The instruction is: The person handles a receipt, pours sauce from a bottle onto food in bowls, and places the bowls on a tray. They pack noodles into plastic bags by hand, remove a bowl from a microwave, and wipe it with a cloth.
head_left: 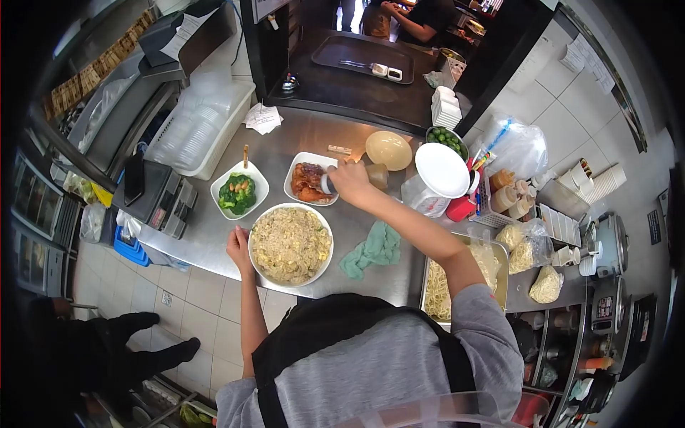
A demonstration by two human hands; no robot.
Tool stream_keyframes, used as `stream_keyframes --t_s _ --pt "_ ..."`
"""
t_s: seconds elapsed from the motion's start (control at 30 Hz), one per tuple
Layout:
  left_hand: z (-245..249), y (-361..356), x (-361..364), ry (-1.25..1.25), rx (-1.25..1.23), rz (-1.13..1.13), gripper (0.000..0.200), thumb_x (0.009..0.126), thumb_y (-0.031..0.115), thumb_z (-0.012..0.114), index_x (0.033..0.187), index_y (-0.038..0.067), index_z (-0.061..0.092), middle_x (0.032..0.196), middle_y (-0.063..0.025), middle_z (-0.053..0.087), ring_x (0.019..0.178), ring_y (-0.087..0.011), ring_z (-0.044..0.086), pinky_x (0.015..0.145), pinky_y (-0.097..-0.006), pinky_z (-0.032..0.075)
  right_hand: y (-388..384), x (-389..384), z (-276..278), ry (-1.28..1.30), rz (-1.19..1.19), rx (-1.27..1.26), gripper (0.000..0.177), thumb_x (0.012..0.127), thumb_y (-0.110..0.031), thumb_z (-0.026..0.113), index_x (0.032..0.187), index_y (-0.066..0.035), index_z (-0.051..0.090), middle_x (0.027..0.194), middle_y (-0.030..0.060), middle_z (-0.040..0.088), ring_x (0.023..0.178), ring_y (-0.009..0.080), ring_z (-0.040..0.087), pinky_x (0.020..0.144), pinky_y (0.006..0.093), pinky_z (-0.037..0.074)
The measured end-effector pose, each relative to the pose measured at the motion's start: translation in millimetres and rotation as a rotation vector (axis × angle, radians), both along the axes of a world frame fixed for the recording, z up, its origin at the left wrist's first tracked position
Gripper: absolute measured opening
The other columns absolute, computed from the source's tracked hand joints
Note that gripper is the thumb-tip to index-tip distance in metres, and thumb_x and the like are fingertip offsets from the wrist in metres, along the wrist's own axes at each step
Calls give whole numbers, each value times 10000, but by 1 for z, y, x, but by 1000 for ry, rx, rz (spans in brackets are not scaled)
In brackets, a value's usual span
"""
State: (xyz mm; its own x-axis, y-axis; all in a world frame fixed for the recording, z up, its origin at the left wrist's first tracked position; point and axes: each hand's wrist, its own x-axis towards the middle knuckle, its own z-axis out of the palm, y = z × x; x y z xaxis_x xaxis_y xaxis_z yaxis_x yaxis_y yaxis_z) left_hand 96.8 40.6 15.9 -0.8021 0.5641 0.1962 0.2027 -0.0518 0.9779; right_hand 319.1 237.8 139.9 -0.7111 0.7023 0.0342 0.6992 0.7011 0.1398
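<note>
My right hand [352,182] grips a shaker jar [377,176], tipped on its side with its pale lid over a square white bowl of glazed browned meat [307,182]. What comes out of the jar, if anything, is too small to see. My left hand [240,249] has its fingers curled at the left rim of a big round bowl of fried rice [290,245]; the fingertips are partly hidden. Left of the meat stands a square white bowl of broccoli [237,194]. A wooden clip [339,150] lies behind the meat, near an upturned beige bowl [389,150].
A green cloth [372,251] lies right of the rice. Farther right are a noodle tray [464,277], a round white lid [442,170] and a sauce bottle basket [499,202]. A container bin [207,135] stands left. Beyond the pass window are a dark tray [364,60] and people.
</note>
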Motion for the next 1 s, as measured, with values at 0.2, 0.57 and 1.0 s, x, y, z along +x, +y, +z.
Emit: stream_keyframes --t_s 0.2,0.57,1.0 --pt "-6 0 -3 -47 11 5 385 942 268 470 661 8 514 573 5 465 554 -68 378 507 -240 341 15 -28 15 -93 -21 240 271 714 -180 634 961 -66 635 915 130 641 834 289 632 665 431 489" --pt "-8 1 -4 -30 19 -4 381 941 271 470 671 9 528 582 -2 489 555 -65 395 507 -240 346 10 -3 22 -225 -102 -109 259 666 -189 702 905 -92 685 961 103 658 890 245 638 670 410 494" --pt "-2 0 -2 -41 -21 -6 379 942 264 467 674 4 526 586 -6 492 560 -68 404 512 -243 351 14 55 -5 118 -349 -394 644 549 -250 809 1113 -62 560 1057 155 617 964 321 602 790 392 494"
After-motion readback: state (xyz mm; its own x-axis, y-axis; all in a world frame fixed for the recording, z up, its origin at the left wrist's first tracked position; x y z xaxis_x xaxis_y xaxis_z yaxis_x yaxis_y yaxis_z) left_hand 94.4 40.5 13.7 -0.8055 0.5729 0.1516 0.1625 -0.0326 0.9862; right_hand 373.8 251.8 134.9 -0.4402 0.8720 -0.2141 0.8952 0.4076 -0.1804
